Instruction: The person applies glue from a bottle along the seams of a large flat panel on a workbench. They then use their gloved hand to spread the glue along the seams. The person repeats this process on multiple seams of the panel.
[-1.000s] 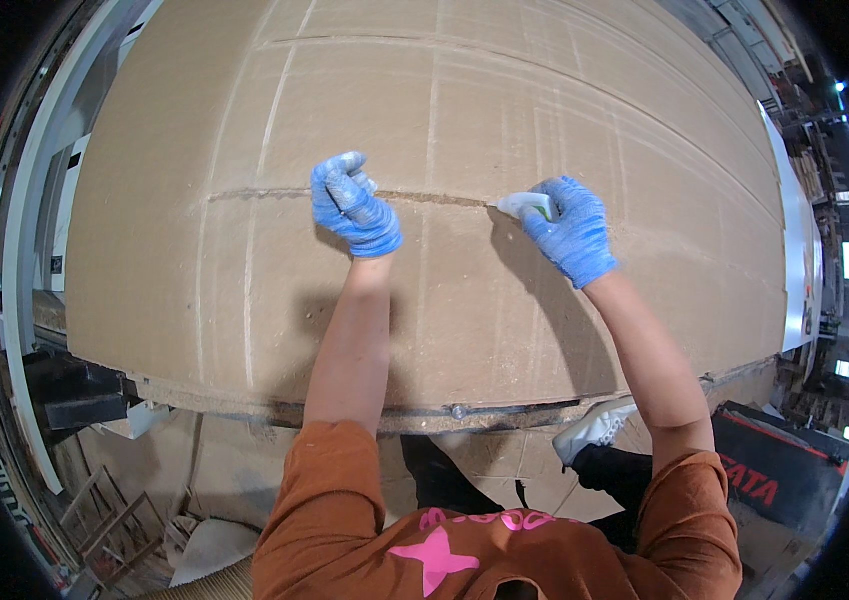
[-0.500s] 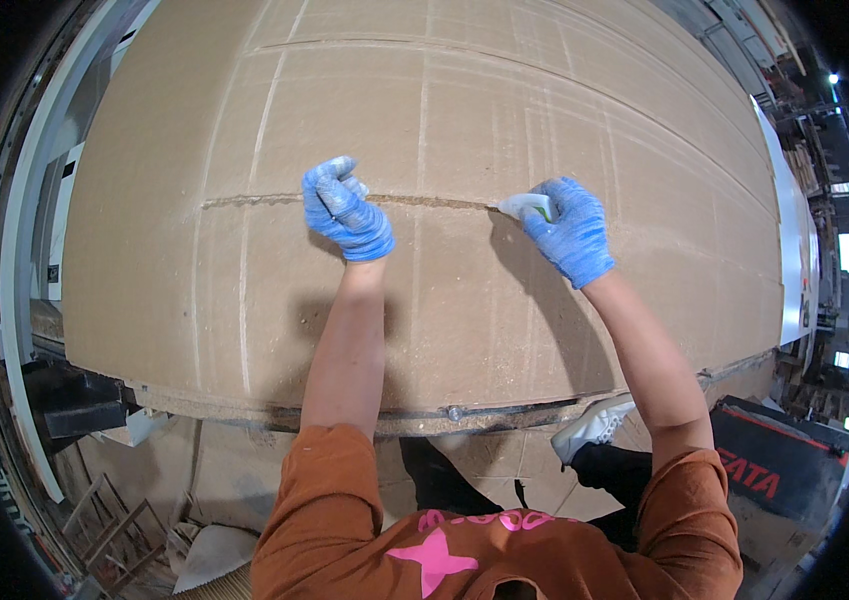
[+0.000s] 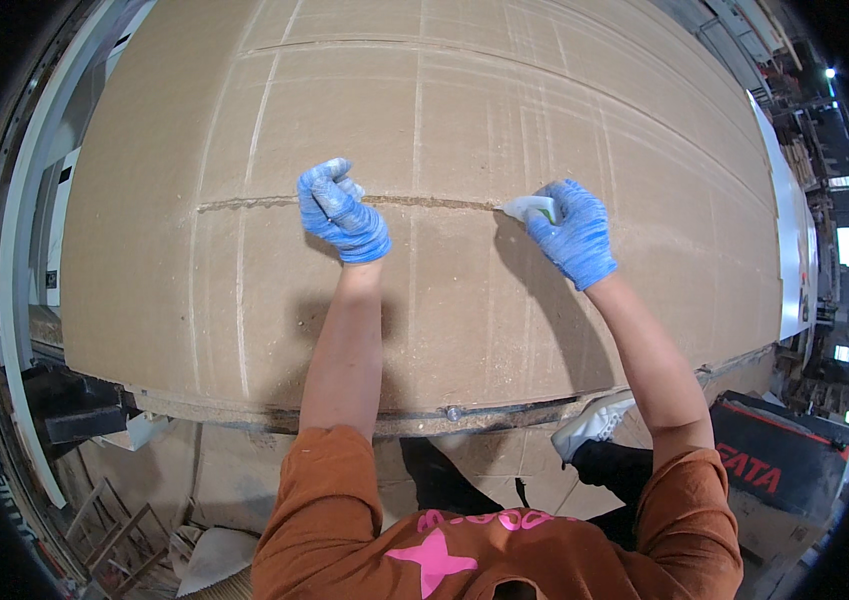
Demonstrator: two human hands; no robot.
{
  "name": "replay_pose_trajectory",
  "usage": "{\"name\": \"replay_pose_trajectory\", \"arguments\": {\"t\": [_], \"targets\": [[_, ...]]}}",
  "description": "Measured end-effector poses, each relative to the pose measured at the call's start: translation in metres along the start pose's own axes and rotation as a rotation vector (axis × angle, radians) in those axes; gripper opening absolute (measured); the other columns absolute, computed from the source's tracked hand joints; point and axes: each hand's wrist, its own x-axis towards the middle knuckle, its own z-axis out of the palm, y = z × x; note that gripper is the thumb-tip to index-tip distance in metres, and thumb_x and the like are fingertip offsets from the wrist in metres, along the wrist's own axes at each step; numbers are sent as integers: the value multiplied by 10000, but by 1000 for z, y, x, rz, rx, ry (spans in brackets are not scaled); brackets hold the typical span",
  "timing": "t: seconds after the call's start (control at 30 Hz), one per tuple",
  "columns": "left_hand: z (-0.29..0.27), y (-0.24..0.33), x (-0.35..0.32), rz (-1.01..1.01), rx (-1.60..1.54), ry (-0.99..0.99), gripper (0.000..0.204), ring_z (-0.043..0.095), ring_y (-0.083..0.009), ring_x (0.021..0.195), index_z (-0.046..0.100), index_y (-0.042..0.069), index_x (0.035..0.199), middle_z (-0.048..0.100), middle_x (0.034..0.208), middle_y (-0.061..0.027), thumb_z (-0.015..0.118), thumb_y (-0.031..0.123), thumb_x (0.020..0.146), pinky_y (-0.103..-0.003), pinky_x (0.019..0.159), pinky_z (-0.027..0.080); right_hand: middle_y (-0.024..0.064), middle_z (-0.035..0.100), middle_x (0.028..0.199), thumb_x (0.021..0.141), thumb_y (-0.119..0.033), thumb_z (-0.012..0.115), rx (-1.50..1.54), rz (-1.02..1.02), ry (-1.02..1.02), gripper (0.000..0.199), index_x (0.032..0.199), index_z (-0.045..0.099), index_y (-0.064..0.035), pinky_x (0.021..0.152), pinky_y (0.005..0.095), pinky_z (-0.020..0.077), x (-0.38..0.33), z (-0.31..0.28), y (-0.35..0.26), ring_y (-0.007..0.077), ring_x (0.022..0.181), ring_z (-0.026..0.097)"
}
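My right hand (image 3: 576,232), in a blue glove, grips a small white plastic bottle (image 3: 534,208) with a pointed tip and a bit of green. The tip points left, at the right end of a rough, crumbly groove (image 3: 429,201) across a large brown board (image 3: 484,320). My left hand (image 3: 336,210), gloved in blue with whitish fingertips, is curled closed over the groove further left. Its fingers hide whatever may be inside them.
Pale straight lines and longer seams cross the board. A light metal rail (image 3: 16,230) runs along the left side. A dark box with red trim (image 3: 779,450) stands at the lower right. On the floor at lower left is a metal frame (image 3: 114,535).
My right hand and the bottle have shifted very slightly to the right along the groove line. My left hand stays closed at nearly the same spot. The view has shifted a little.
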Motion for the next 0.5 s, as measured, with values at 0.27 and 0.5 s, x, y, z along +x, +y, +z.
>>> {"name": "replay_pose_trajectory", "arguments": {"t": [0.27, 0.5], "targets": [[-3, -2, -1, 8, 6, -28, 319, 437, -91, 526, 579, 43, 804, 475, 652, -15, 444, 301, 935, -229, 491, 368, 171, 614, 801, 723, -218, 669, -28, 45, 8, 191, 820, 649, -54, 683, 410, 488, -5, -12, 18, 341, 744, 603], [-1, -2, -1, 0, -26, -7, 290, 417, -73, 561, 593, 60, 781, 522, 689, -4, 486, 287, 925, -218, 498, 352, 167, 614, 793, 722, -216, 675, -22, 45, 22, 194, 830, 656, -57, 676, 412, 490, -4, -6, 13, 341, 736, 605]]}}
